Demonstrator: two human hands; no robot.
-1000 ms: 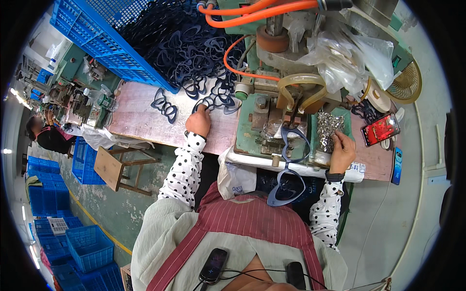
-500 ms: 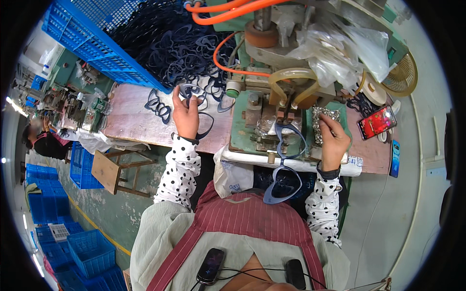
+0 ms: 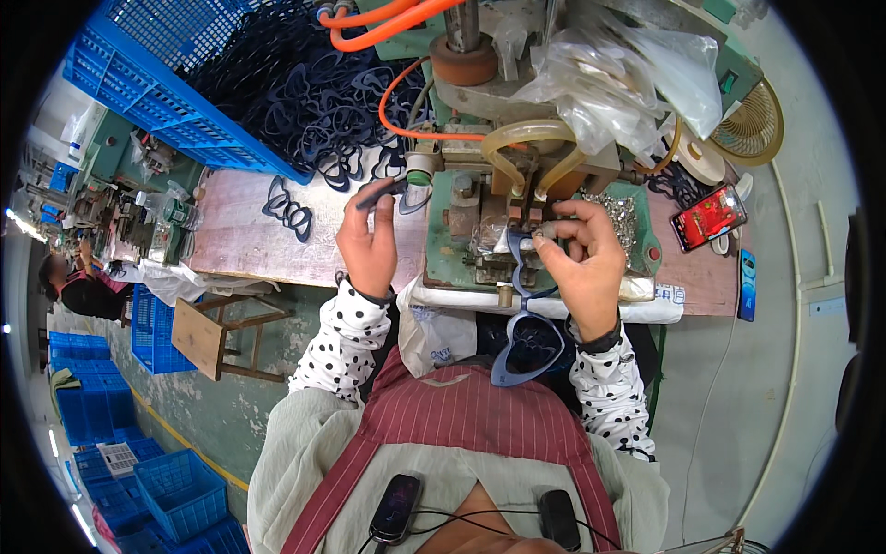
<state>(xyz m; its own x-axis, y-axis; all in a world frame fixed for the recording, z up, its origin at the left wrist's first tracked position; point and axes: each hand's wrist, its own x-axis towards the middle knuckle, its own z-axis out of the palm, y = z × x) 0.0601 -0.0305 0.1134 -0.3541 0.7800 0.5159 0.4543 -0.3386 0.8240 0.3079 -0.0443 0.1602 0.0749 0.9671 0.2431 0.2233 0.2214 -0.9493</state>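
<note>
My left hand (image 3: 369, 247) is raised over the table, left of the machine, with a dark blue eyeglass frame (image 3: 375, 195) pinched between thumb and fingers. My right hand (image 3: 588, 268) is at the machine's small clamp, thumb and fingertips drawn together; anything tiny between them cannot be made out. A blue-grey eyeglass frame (image 3: 527, 366) hangs down from the clamp of the bench press (image 3: 461, 217), its lower loop in front of my apron. My right hand partly hides its upper loop. Small shiny metal parts (image 3: 616, 218) lie heaped beyond my right hand.
A blue crate (image 3: 221, 138) stands at the back left, beside a big heap of dark eyeglass frames (image 3: 309, 106). Several linked frames (image 3: 288, 210) lie on the table. Orange hoses and plastic bags (image 3: 637, 88) hang about the press. Two phones (image 3: 709, 218) lie at the right.
My right hand has moved left from the metal parts to the clamp. My left hand has drawn back from the loose frames, bringing one along. The hanging frame stays at the clamp.
</note>
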